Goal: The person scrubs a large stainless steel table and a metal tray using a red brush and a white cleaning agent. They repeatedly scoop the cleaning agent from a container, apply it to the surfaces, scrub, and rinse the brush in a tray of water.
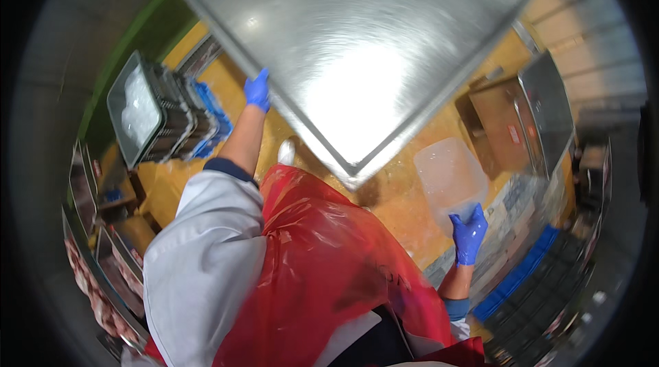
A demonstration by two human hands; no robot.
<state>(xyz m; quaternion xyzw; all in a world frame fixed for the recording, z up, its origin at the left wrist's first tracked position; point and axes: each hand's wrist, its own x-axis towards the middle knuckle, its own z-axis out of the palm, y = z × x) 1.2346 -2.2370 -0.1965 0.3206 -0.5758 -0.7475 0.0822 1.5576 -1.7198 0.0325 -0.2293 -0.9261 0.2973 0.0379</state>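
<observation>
— Red apron fills the near view, white sleeve beside it, and above that a big metal tray held up off the floor.

— Who's got the tray?

— Left hand, blue-gloved, fingers curled over the tray's left edge, pinching the rim. One corner of the tray dips toward the apron, so it hangs tilted rather than level.

— And the other hand?

— Right hand, also gloved, closed on the lower rim of a clear plastic container, out on the right, well apart from the tray.

— Surroundings?

— Far left, stacked dark crates, a grey tub with something pale in it. Trays of meat along the near left. Yellow floor looks wet and shiny. Metal cabinet on the right.

— Advice for carrying that sheet one-handed?

— I'd judge a firmer hold nearer the middle of the edge would steady it; a single pinch lets it swing. Short steps on that slick floor, and keep the low corner away from the apron.
</observation>
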